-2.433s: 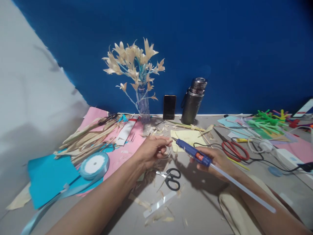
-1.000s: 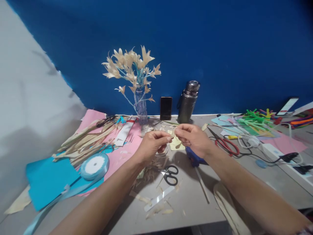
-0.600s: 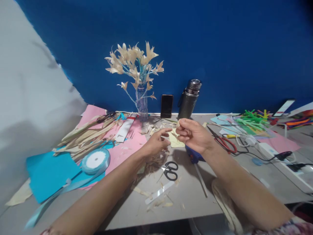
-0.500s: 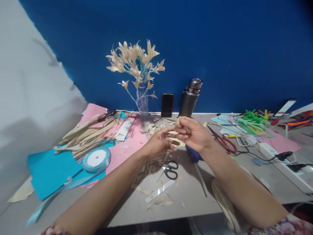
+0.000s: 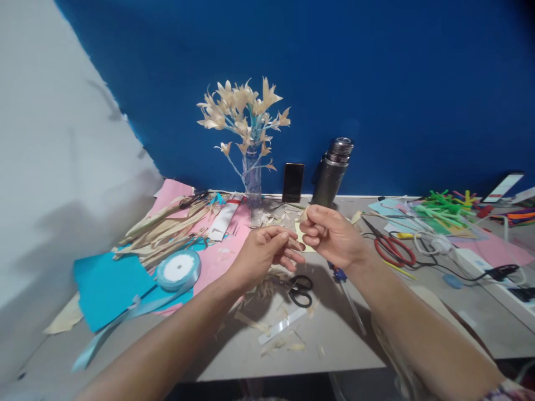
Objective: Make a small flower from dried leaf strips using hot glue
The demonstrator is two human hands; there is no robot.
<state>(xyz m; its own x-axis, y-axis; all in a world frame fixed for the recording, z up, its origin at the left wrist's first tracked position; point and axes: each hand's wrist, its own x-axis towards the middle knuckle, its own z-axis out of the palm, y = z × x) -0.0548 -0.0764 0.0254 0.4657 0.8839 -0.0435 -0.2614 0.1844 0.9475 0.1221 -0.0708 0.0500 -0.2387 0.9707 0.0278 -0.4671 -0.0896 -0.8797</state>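
Note:
My right hand (image 5: 332,236) pinches a small pale piece of dried husk (image 5: 304,214) between thumb and forefinger, its other fingers curled under. Close beside it on the left is my left hand (image 5: 271,250), thumb pressed toward the forefinger and the lower fingers loosely bent. What this left pinch holds, if anything, I cannot make out. Below the hands lie black-handled scissors (image 5: 301,291), a strip of clear plastic or metal (image 5: 282,327) and scattered husk scraps (image 5: 296,346). A blue glue gun (image 5: 339,274) is partly hidden under my right hand.
Husk flowers (image 5: 246,108) stand in a clear vase (image 5: 253,178) at the back, near a phone (image 5: 293,182) and flask (image 5: 332,172). Left are dried husks (image 5: 167,223), blue paper (image 5: 111,284) and a ribbon roll (image 5: 179,268). Right are red-handled scissors (image 5: 395,250), cables and a power strip (image 5: 480,267).
The view has shifted, so the table's things appear further right. My left thumb has closed toward its forefinger, where the fingers were spread before. The right hand keeps its pinch.

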